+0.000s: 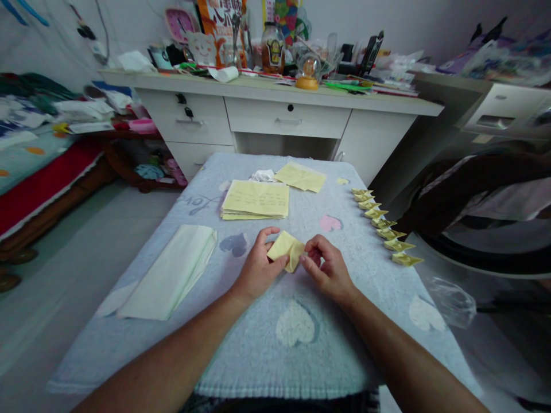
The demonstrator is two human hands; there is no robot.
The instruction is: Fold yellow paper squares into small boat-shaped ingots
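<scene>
Centrally, left hand [258, 267] pinching the folded yellow paper [286, 249] between thumb and curled fingers, right hand [328, 269] gripping its other edge, both over the blue cloth [301, 355], yellow paper stack [256, 200] beyond the hands, row of folded pieces [385, 225] to the right.

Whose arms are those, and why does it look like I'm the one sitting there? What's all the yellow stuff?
The camera sits on a person's head and looks down, so you see their own two arms as if they were yours. The left hand and right hand both pinch one partly folded yellow paper. In front of them is a table with a light blue heart-print cloth. On it lie a stack of yellow sheets, some more yellow sheets, a folded white paper, and a row of small folded yellow paper shapes along the right edge. Behind stands a cluttered white desk.
</scene>
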